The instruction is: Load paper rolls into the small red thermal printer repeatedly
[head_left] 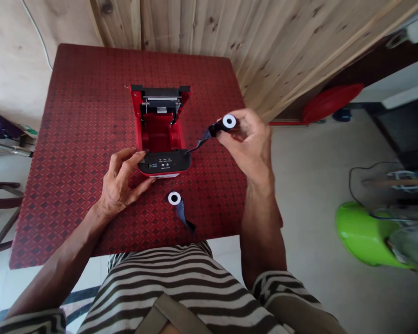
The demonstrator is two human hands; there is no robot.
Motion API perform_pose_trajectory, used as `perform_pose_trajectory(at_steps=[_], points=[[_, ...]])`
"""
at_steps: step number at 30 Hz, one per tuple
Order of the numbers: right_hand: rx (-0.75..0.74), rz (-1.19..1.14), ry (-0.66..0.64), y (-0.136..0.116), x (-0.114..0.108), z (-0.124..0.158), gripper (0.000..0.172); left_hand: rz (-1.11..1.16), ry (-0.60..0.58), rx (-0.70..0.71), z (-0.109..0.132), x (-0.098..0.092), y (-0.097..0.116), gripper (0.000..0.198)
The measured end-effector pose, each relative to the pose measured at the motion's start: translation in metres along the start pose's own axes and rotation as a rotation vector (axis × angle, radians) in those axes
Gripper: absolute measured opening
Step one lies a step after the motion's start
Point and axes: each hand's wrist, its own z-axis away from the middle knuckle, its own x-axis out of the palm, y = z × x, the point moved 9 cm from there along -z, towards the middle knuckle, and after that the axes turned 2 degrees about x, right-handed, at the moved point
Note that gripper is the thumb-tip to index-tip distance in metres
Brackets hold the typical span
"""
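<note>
A red and black receipt printer (164, 162) stands on the table with its lid (162, 99) raised, and the red bay inside shows no roll. My left hand (121, 182) grips the printer's front left corner, fingers on top and thumb low at the front. To the right of the printer, my right hand (249, 141) holds up a small paper roll (229, 121) between thumb and fingers. Its dark loose strip (204, 139) trails down to the printer's right front edge. A second small roll (174, 198) lies in front of the printer, with a dark tail toward me.
The table (80, 116) has a red patterned cover. Behind it rises a wood plank wall (202, 28). On the floor at the right lies a green bucket (358, 234), with a cable near it. A dark wooden stool (2, 204) is at the left.
</note>
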Motion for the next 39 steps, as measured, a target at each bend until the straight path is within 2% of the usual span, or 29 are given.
perform_pose_trajectory(at_steps=[2,5,9,11,13,14,15,17,18,20,22,23,25,27,30,33,36,37,39], points=[[0.106,-0.064,0.032,0.043,0.005,0.012,0.021,-0.002,-0.005,-0.007,0.000,0.000,-0.001,0.070],[0.207,-0.069,-0.009,0.081,0.027,0.028,0.023,-0.004,-0.010,-0.004,-0.001,0.000,-0.002,0.068],[0.242,-0.094,-0.035,0.094,0.038,0.037,0.027,0.017,-0.010,0.008,-0.001,0.001,-0.003,0.076],[0.226,-0.074,-0.065,0.091,0.035,0.040,0.037,0.023,-0.012,0.005,-0.001,0.001,-0.003,0.078],[0.205,0.012,-0.045,0.081,0.023,0.047,0.051,0.035,-0.013,-0.002,-0.001,0.002,-0.003,0.079],[0.194,0.076,0.005,0.072,0.012,0.053,0.052,0.043,-0.014,-0.005,-0.001,0.002,-0.003,0.079],[0.183,0.141,0.074,0.059,0.000,0.060,0.046,0.050,-0.016,-0.007,-0.001,0.002,-0.003,0.079],[0.160,0.213,0.185,0.030,-0.020,0.077,0.018,0.054,-0.028,-0.014,-0.001,0.003,-0.004,0.081],[0.147,0.185,0.137,0.017,-0.017,0.085,0.008,0.053,-0.039,-0.024,0.000,0.004,-0.005,0.081],[0.096,0.042,-0.152,-0.005,0.012,0.097,0.008,0.061,-0.058,-0.046,0.000,0.005,-0.007,0.083],[0.015,-0.094,-0.457,-0.022,0.051,0.112,0.027,0.076,-0.063,-0.060,0.001,0.005,-0.008,0.084],[-0.031,-0.135,-0.564,-0.027,0.067,0.118,0.038,0.080,-0.058,-0.058,0.001,0.005,-0.007,0.084],[-0.112,-0.173,-0.686,-0.031,0.092,0.126,0.047,0.073,-0.047,-0.045,0.000,0.004,-0.005,0.082],[-0.143,-0.189,-0.734,-0.032,0.105,0.128,0.044,0.064,-0.046,-0.052,0.001,0.004,-0.005,0.079],[-0.152,-0.216,-0.752,-0.045,0.097,0.124,0.036,0.070,-0.056,-0.095,0.002,0.006,-0.008,0.073],[-0.200,-0.220,-0.781,-0.080,0.067,0.109,0.037,0.060,-0.057,-0.088,0.003,0.006,-0.007,0.071],[-0.287,-0.046,-0.663,-0.112,0.041,0.073,0.045,0.038,-0.056,-0.068,0.003,0.006,-0.004,0.071],[-0.304,0.033,-0.602,-0.117,0.038,0.058,0.047,0.034,-0.058,-0.070,0.003,0.006,-0.004,0.070],[-0.319,0.154,-0.516,-0.118,0.047,0.031,0.047,0.026,-0.064,-0.081,0.003,0.007,-0.004,0.068]])
